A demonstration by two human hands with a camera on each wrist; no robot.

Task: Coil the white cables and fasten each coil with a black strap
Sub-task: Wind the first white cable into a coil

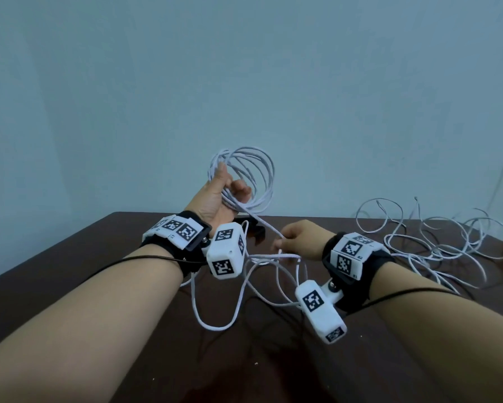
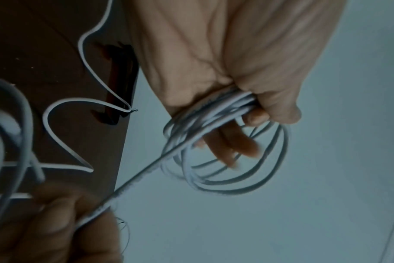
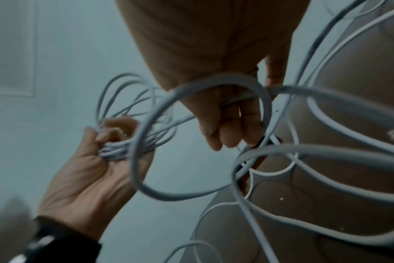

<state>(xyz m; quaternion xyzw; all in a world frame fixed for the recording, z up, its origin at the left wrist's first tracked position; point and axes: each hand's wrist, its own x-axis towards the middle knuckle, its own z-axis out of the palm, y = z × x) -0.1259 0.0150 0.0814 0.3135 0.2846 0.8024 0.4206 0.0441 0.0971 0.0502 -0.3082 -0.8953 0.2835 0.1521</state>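
My left hand (image 1: 230,184) is raised above the far edge of the table and grips a coil of white cable (image 1: 253,173) with several loops, thumb on top; the coil (image 2: 225,169) hangs round the fingers. From the coil a taut strand (image 1: 263,226) runs down to my right hand (image 1: 281,242), which pinches it in curled fingers (image 3: 227,128). The rest of this cable lies in slack loops (image 1: 215,315) on the table below both wrists. Black straps (image 1: 254,229) lie near the far table edge, behind the left wrist; in the left wrist view the straps (image 2: 122,80) are dark and indistinct.
A loose tangle of more white cable (image 1: 436,239) spreads over the right part of the dark brown table (image 1: 70,257). A pale wall stands close behind the table's far edge. Cable loops (image 3: 326,160) hang close in front of the right wrist camera.
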